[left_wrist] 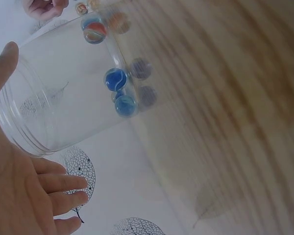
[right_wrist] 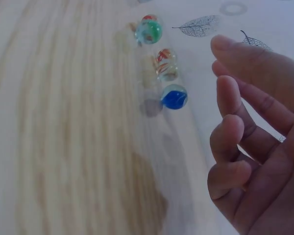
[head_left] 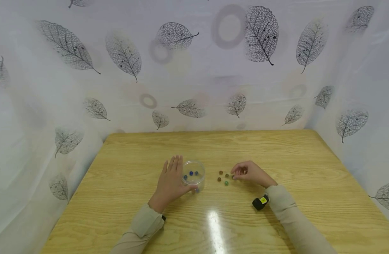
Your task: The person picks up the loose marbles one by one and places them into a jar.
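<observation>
Glass marbles [head_left: 226, 183] lie loose on the table [head_left: 134, 151] by my right grip [head_left: 250, 173], loosely curled and empty; others sit inside the clear jar [left_wrist: 78, 117], my left grip [head_left: 171, 184] straight-fingered against it. A glancing fingertip could send a marble rolling off.

Wooden table [head_left: 143, 150] with jar [head_left: 194, 180], marbles [head_left: 226, 183]

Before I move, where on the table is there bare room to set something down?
Bare table runs behind the jar and loose marbles to the patterned backdrop, left of the left hand, and right of the right hand. It's crowded between the hands: jar by the left, marbles by the right.
</observation>
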